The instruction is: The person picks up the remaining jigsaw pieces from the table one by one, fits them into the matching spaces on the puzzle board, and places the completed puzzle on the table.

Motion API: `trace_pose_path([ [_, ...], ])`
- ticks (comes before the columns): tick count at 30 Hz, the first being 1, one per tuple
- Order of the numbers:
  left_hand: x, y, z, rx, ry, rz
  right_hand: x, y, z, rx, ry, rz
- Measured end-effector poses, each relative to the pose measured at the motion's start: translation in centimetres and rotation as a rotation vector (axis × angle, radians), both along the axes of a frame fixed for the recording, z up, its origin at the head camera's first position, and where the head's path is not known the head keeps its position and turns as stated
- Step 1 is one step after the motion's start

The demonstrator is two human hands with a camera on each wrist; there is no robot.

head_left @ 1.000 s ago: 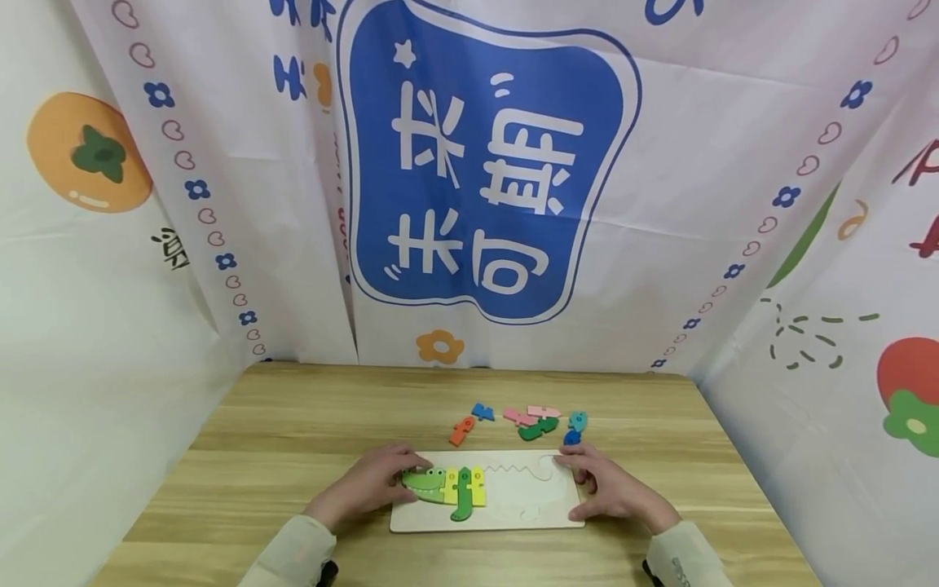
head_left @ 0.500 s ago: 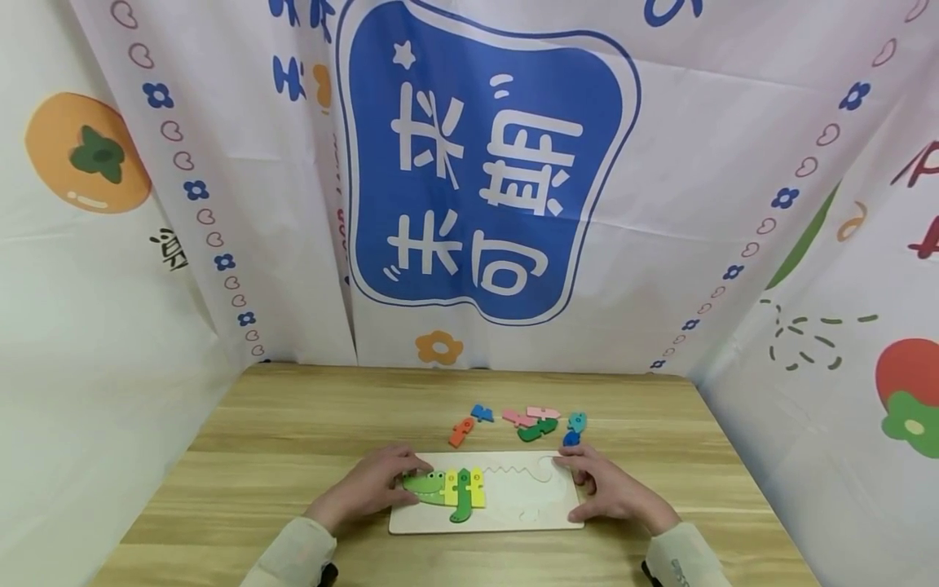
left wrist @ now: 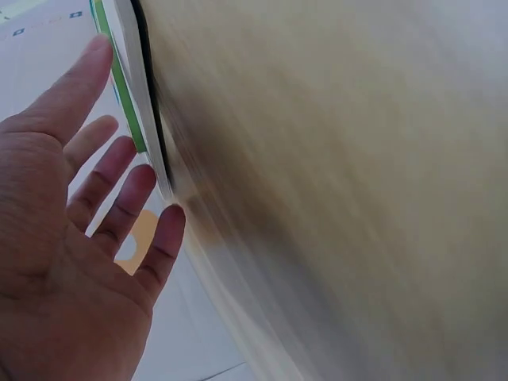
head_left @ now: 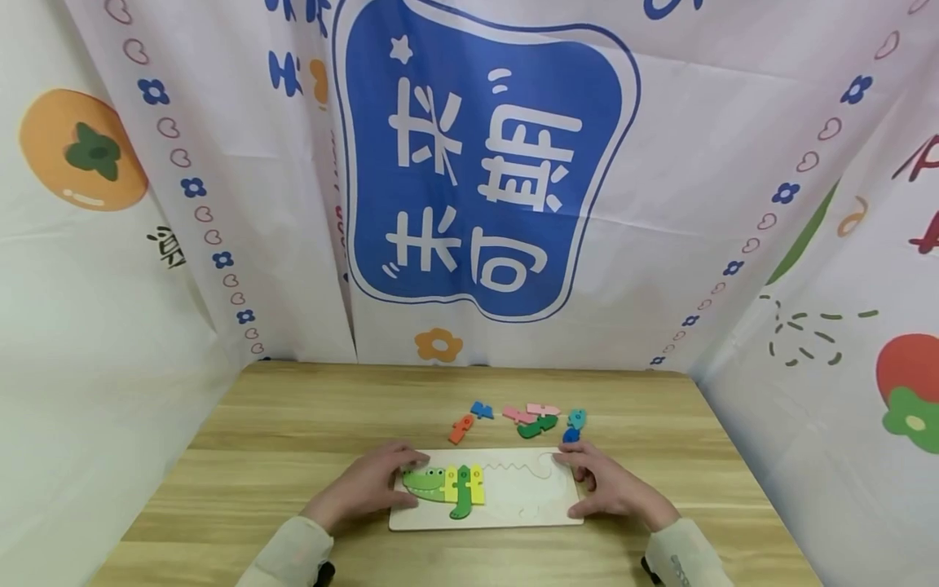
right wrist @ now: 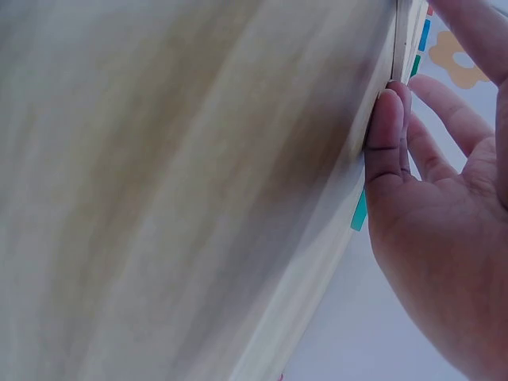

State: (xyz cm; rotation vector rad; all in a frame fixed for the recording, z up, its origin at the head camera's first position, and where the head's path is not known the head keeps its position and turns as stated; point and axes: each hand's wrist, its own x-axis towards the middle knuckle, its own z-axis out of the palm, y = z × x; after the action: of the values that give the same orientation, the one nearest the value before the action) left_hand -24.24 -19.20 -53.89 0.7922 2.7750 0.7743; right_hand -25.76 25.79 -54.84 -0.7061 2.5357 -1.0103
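Observation:
A pale wooden puzzle board [head_left: 522,522] lies flat on the table. A crocodile's green head [head_left: 424,484] fills its left end, followed by a yellow piece, a green leg piece [head_left: 462,496] and another yellow piece; to their right is a bare recess with a wavy outline. My left hand [head_left: 370,481] rests at the board's left end, thumb and forefinger spread at the crocodile's head. In the left wrist view the fingers of that left hand [left wrist: 87,214] are loosely spread beside the board's edge. My right hand [head_left: 612,485] touches the board's right end with relaxed fingers.
Behind the board lie loose puzzle pieces: an orange one [head_left: 460,429], a blue one [head_left: 482,410], two pink ones [head_left: 543,409], a dark green one [head_left: 538,427], a teal one [head_left: 577,419] and a darker blue one [head_left: 571,435]. A printed cloth [head_left: 660,269] hangs behind the table [head_left: 330,408].

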Motion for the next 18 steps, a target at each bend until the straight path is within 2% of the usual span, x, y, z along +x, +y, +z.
trace_pose_path([
  [4,0.2,-0.5,0.1,-0.027,0.01,0.026,0.0,-0.2,0.0,0.007,0.003,0.0],
  [8,0.2,-1.0,0.0,-0.075,0.023,0.02,-0.1,-0.2,-0.2,0.026,0.009,-0.006],
  [18,0.1,-1.5,0.3,-0.116,-0.02,-0.016,0.0,0.0,-0.3,0.052,0.036,-0.007],
])
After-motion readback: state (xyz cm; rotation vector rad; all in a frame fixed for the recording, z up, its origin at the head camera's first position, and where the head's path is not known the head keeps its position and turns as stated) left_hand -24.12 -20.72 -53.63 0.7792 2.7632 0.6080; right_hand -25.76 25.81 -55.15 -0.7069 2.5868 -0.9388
